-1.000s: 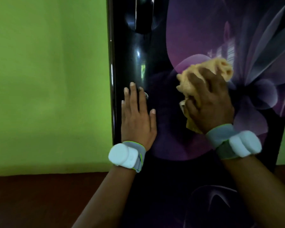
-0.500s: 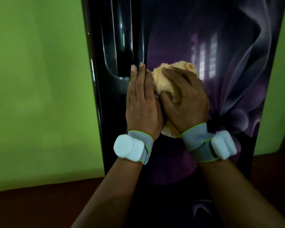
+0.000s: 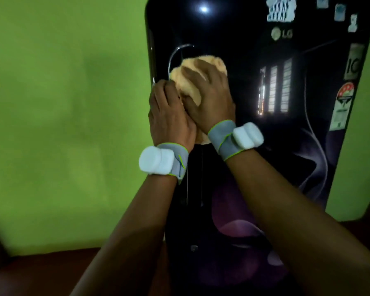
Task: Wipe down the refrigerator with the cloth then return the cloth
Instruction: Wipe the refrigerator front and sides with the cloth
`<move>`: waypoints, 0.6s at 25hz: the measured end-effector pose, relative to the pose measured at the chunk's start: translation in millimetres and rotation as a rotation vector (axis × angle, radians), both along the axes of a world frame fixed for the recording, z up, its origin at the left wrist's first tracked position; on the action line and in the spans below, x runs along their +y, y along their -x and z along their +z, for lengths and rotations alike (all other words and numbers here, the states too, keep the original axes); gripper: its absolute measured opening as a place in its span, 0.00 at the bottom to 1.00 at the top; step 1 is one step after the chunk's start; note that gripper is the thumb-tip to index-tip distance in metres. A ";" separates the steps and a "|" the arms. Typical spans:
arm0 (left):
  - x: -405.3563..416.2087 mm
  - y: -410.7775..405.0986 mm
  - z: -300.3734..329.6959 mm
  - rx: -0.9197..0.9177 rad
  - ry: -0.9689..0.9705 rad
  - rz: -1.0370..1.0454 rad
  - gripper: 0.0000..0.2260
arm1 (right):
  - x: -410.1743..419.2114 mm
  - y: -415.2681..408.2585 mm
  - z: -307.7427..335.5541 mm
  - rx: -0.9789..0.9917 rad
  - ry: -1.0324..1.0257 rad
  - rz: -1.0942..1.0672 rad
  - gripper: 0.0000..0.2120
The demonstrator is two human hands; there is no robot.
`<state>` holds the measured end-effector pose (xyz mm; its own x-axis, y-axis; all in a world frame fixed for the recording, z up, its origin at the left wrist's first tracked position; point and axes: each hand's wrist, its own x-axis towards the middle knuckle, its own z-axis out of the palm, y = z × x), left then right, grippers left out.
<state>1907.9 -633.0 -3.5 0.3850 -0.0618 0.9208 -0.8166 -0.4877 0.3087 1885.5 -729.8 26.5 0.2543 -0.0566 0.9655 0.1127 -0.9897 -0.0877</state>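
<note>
The refrigerator (image 3: pixel 286 157) is glossy black with a purple flower print and fills the centre and right. A bunched yellow cloth (image 3: pixel 212 63) lies against the upper door, just right of the chrome handle recess (image 3: pixel 175 54). My right hand (image 3: pixel 209 97) covers the cloth, fingers curled over it, and presses it to the door. My left hand (image 3: pixel 169 114) sits close beside it on the left, touching the right hand. Its fingers bend over at the handle edge next to the cloth. Their tips are hidden, so what they hold is unclear.
A green wall (image 3: pixel 62 124) stands left of the refrigerator and shows again in a strip on the right. A dark reddish floor (image 3: pixel 41 270) runs along the bottom. Several stickers (image 3: pixel 344 97) and a logo (image 3: pixel 282 34) sit on the upper right of the door.
Both hands and the cloth have moved up the door to the top of the handle. My left fingers, flat on the door before, are now bent.
</note>
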 end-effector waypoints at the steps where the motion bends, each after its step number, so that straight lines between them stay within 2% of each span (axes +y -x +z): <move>1: 6.7 -5.0 23.6 0.011 -0.052 -0.025 0.31 | 5.6 -3.5 2.2 0.058 -0.071 -0.009 0.24; 4: 6.6 -21.9 54.1 0.048 -0.150 -0.169 0.27 | 16.8 6.3 -56.7 0.110 -0.188 -0.025 0.25; 6: -0.1 -27.3 65.9 0.057 -0.237 -0.204 0.24 | 21.2 15.6 -73.4 0.174 -0.338 0.023 0.27; 8: -8.1 -26.3 69.0 0.090 -0.293 -0.199 0.21 | 13.3 12.1 -47.2 0.117 -0.517 0.075 0.30; 10: -12.8 -22.5 70.6 0.181 -0.166 -0.227 0.19 | 14.8 6.0 -20.5 0.102 -0.553 0.040 0.31; 12: -16.1 -15.7 60.9 0.258 -0.059 -0.285 0.23 | 20.5 2.1 -32.2 0.124 -0.508 -0.022 0.32; 15: -19.6 -2.5 25.6 0.377 -0.114 -0.319 0.36 | 31.9 9.3 -93.1 0.180 -0.498 -0.072 0.32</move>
<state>1910.4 -652.6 22.1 0.6350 -0.3229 0.7018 -0.7724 -0.2802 0.5700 1876.2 -697.9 -66.6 0.3917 -0.5199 0.7591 -0.0138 -0.8283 -0.5601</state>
